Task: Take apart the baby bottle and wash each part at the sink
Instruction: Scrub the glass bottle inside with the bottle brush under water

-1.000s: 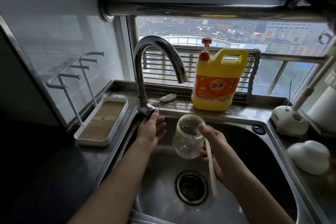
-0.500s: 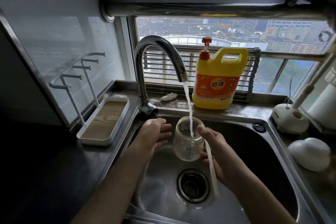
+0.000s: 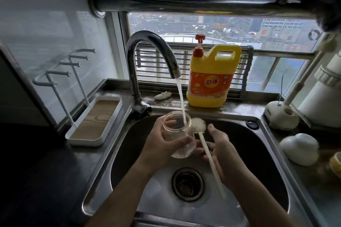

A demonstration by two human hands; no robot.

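Two bare hands meet over a steel sink point(image 3: 262, 162), seen from above by the person's head camera. A curved chrome faucet point(image 3: 150, 51) rises at the back left of the basin, and a stream of water point(image 3: 180, 97) runs from its spout. Behind the sink, on the window ledge, stands a yellow detergent jug point(image 3: 212, 79) with a red pump; a small crumpled white scrap point(image 3: 163, 95) lies beside it. A thick metal pipe point(image 3: 184, 5) crosses above the window. On the counter to the left sits a white drying tray point(image 3: 96, 121) with a wood-grain base and upright white pegs. To the right are a white brush stand point(image 3: 281, 116) and a rounded white object point(image 3: 299, 148).

The left hand point(image 3: 156, 143) grips the clear baby bottle point(image 3: 178, 134), fingers and thumb wrapped round its body. The bottle is held over the basin, directly under the spout, mouth up and lid off. The stream falls straight into it; how full it is cannot be told. The right hand point(image 3: 219, 151) holds the long white handle of a bottle brush point(image 3: 199, 125), fingers curled under it and thumb raised. The brush head is just beside the bottle's rim, outside it. Below both hands, the round drain point(image 3: 187, 183) is uncovered.
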